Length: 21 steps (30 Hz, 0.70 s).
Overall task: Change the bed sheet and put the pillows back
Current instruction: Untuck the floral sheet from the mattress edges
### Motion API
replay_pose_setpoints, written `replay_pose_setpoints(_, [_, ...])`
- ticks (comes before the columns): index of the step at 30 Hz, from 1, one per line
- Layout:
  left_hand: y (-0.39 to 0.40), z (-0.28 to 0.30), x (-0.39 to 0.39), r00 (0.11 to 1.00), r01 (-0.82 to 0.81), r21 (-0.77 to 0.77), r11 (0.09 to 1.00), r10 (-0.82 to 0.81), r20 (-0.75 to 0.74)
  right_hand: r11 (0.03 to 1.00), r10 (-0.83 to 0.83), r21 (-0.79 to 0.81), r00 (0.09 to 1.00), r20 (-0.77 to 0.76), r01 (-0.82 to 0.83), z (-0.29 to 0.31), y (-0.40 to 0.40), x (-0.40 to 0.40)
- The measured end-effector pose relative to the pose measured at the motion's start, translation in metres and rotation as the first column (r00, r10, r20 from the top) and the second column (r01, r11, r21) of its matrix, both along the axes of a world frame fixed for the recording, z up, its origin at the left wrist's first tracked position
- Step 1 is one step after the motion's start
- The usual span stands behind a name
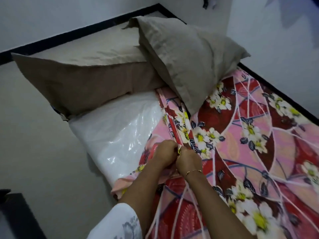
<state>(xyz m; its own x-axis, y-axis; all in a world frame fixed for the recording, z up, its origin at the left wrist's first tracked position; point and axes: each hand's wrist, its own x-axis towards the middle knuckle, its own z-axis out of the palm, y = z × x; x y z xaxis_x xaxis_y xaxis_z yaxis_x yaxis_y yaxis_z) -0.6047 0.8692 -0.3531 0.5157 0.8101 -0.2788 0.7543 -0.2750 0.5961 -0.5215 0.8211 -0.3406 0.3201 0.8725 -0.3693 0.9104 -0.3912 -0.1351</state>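
My fingers [174, 149] are curled tight, both sets pinching one bunched ridge of the floral bed sheet [250, 135] where my fists meet knuckle to knuckle. My left hand [164, 155] sits just left of my right hand [187, 162], which wears a thin bracelet [193, 171] at the wrist. Both forearms reach forward from the near edge, almost parallel, the left coming out of a white patterned sleeve [124, 223]. The sheet covers the right of the mattress; to the left the plastic-wrapped mattress [117, 133] lies bare. At the far end, a brown pillow [82, 83] lies flat and a grey-beige pillow [186, 66] leans over it onto the sheet.
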Motion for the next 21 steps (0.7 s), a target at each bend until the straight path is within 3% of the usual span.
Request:
replay_pose_setpoints(11, [-0.045, -0.012, 0.042, 0.958, 0.243, 0.072, 0.967, -0.227, -0.177, 0.989, -0.049, -0.140, 0.998, -0.044, 0.042, -0.007, -0.056, 0.046])
replay_pose_setpoints(13, [-0.045, -0.012, 0.040, 0.963, 0.220, 0.093, 0.971, -0.201, -0.179, 0.989, -0.037, -0.143, 0.999, 0.031, 0.041, -0.006, -0.064, 0.045])
replay_pose_setpoints(16, [-0.036, 0.000, 0.030, 0.984, 0.076, 0.182, 0.980, -0.044, -0.173, 0.994, -0.073, 0.085, 0.988, 0.135, 0.062, -0.003, -0.064, 0.035])
replay_pose_setpoints(21, [0.015, 0.055, 0.002, 0.998, -0.049, 0.325, 0.944, 0.056, -0.011, 0.921, -0.116, 0.378, 0.992, 0.045, 0.090, 0.042, 0.003, 0.012])
